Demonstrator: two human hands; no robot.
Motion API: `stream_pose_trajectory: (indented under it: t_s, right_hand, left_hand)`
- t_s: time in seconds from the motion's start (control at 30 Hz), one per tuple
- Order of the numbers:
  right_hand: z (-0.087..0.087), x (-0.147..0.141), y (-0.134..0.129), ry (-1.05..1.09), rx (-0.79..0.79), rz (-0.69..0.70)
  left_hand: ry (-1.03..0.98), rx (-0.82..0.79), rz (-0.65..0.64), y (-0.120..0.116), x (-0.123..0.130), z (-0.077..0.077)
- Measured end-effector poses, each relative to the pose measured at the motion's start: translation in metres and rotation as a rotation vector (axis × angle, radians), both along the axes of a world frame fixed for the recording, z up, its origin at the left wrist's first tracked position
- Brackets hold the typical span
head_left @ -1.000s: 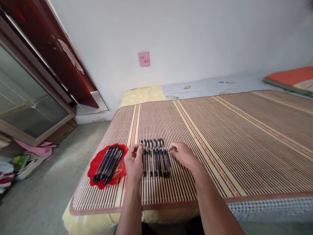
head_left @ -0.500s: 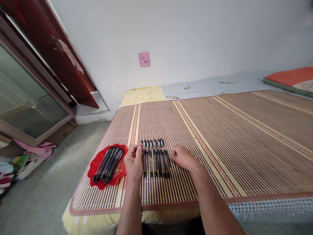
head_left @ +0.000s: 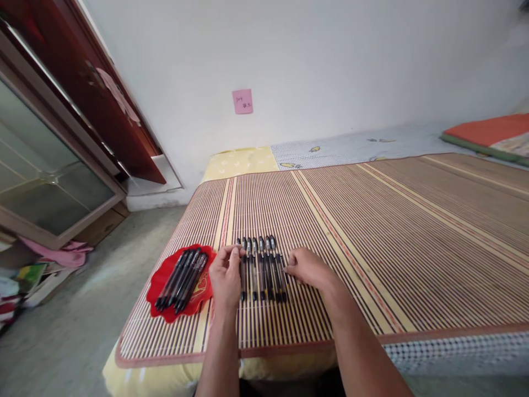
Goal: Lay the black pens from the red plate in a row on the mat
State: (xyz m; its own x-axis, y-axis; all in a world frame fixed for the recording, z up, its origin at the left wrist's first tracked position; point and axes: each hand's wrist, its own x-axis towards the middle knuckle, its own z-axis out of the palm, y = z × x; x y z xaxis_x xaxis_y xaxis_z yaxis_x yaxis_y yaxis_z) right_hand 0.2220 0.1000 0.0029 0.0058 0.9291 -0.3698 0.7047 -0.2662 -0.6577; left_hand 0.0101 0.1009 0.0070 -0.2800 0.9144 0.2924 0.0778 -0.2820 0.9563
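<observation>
Black pens (head_left: 269,278) with clear barrels lie side by side in a row on the bamboo mat (head_left: 347,231). Just beyond their far ends is a second row of short black pieces that look like pen caps (head_left: 260,243). At the left end of both rows is my left hand (head_left: 225,273), thumb and index finger pressed together; whatever they hold is too small to tell. My right hand (head_left: 308,267) is closed at the right end, its fingertips against the outermost pen; its inner fingers are hidden. Several more black pens (head_left: 184,278) rest on a red scalloped plate (head_left: 157,275) left of my left hand.
The mat covers a bed with yellow and blue-checked bedding (head_left: 243,162). A pink note (head_left: 242,101) is stuck on the white wall behind. Folded orange cloth (head_left: 487,135) lies at the far right. Left of the bed are floor, a cabinet door (head_left: 49,171) and various belongings.
My right fingertips have shifted slightly left along with the outermost pen, which now lies closer to the others. My left hand is nearly still. The view has shifted slightly.
</observation>
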Motion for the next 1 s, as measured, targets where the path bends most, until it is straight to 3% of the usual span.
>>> stream_pose_trajectory:
  t_s: [0.2, 0.8, 1.0]
  right_hand:
    - [-0.007, 0.002, 0.002, 0.026, -0.003, -0.009]
    - [0.015, -0.001, -0.002, -0.235, 0.041, 0.032]
    - [0.021, 0.004, -0.004, -0.164, 0.038, -0.051]
  left_hand:
    - [-0.005, -0.002, 0.007, 0.0, 0.0, 0.0]
    - [0.036, -0.015, -0.008, -0.001, 0.004, 0.002]
    - [-0.013, -0.023, -0.045, -0.001, 0.003, 0.0]
